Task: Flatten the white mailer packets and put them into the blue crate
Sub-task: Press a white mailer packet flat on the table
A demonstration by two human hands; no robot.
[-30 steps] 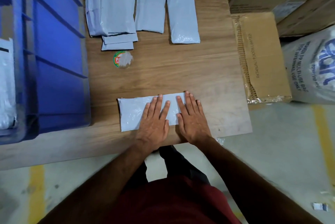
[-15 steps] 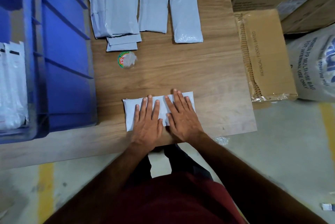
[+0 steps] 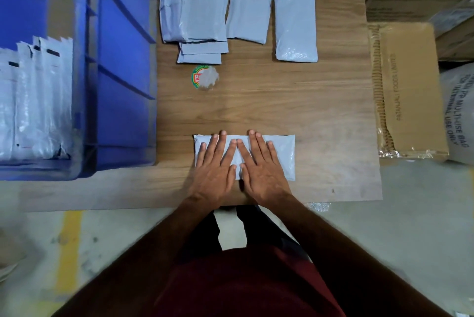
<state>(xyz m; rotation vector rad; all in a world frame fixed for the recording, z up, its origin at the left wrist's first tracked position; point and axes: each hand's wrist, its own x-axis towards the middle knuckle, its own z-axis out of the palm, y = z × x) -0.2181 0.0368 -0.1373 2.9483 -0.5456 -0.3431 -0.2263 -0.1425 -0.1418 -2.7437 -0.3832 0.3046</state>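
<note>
Our left hand (image 3: 218,173) and right hand (image 3: 261,170) press the white mailer packet (image 3: 282,155) flat on the counter (image 3: 282,101), fingers (image 3: 221,143) straight and spread; the blue crate (image 3: 123,65) stands left of them.

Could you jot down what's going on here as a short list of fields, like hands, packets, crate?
Left hand: flat, fingers straight, pressing on the near packet
Right hand: flat, pressing the same packet beside the left hand
Waiting packets: several at the table's far edge, some overlapping
Blue crate: left of the table, white packets standing inside
Table: wooden, with a round sticker
Right side: cardboard box
</note>
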